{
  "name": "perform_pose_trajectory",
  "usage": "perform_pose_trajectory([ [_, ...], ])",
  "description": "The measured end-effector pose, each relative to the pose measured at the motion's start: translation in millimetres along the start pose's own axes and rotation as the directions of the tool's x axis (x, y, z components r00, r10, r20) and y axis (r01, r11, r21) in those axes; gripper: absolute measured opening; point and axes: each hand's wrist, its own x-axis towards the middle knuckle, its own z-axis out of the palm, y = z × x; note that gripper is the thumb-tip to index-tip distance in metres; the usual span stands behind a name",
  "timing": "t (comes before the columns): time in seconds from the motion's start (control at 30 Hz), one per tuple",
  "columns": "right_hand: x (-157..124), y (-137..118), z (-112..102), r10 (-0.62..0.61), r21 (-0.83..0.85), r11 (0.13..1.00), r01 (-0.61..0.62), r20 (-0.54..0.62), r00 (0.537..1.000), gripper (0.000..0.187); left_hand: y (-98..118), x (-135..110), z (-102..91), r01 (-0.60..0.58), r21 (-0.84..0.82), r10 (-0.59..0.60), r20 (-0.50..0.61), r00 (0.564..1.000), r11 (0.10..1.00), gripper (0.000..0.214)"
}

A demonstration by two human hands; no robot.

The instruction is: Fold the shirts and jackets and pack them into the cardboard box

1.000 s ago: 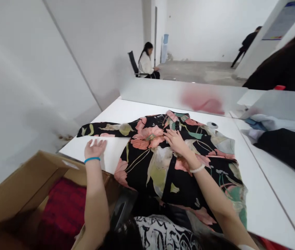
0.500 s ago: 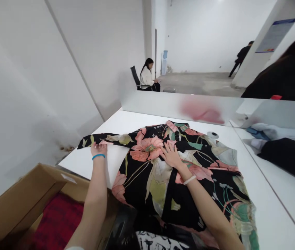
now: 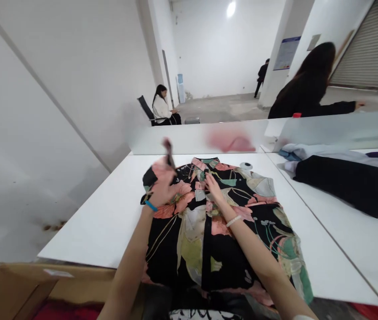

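Observation:
A black floral shirt (image 3: 192,235) with large pink flowers and green leaves lies front up on the white table, its collar at the far side. My left hand (image 3: 162,190), with a blue band at the wrist, is over the shirt's left shoulder area, smeared by motion. By it the left sleeve (image 3: 154,175) is bunched up, and its blurred end stands in the air; the grip on it is unclear. My right hand (image 3: 213,186), wearing a pale bead bracelet, rests on the front placket below the collar, fingers stretched out.
An open cardboard box (image 3: 18,284) with red cloth inside stands at the near left. Dark and pale clothes (image 3: 345,182) lie on the right table. A small white round object (image 3: 246,166) sits past the shirt. Behind the low frosted partition (image 3: 175,138) are several people.
My left hand has moved right, and the sleeve that lay stretched out leftwards is now raised and drawn in toward the shirt. My right hand has shifted up toward the collar. The view turned right.

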Motion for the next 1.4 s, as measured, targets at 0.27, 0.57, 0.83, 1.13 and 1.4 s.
perform_pose_trajectory([
  [0.27, 0.0, 3.0, -37.7, 0.231, 0.212, 0.95, -0.228, 0.011, 0.973, 0.057, -41.1, -35.0, 57.9, 0.034, 0.443, -0.084, 0.094, 0.992, 0.896, 0.044],
  [0.57, -5.4, -6.6, -106.1, 0.191, 0.018, 0.98, -0.196, 0.159, 0.969, 0.032, -63.3, -42.0, 53.0, 0.151, 0.435, -0.097, -0.143, 0.985, 0.888, 0.043],
  [0.83, -1.3, 3.6, -113.4, 0.231, -0.328, 0.935, -0.135, 0.275, 0.933, 0.027, -72.8, -39.8, 57.5, 0.071, 0.393, -0.029, -0.11, 0.993, 0.917, 0.044],
  [1.13, -5.5, -16.5, -117.5, 0.129, -0.344, 0.938, -0.054, 0.198, 0.972, 0.006, -71.9, -47.0, 60.3, 0.062, 0.707, -0.063, -0.024, 0.998, 0.704, 0.054],
  [1.4, -14.4, -11.6, -118.7, 0.276, -0.605, 0.765, -0.219, 0.0, 0.961, 0.011, -77.3, -50.5, 67.6, 0.021, 0.773, -0.095, 0.05, 0.994, 0.634, 0.06],
])
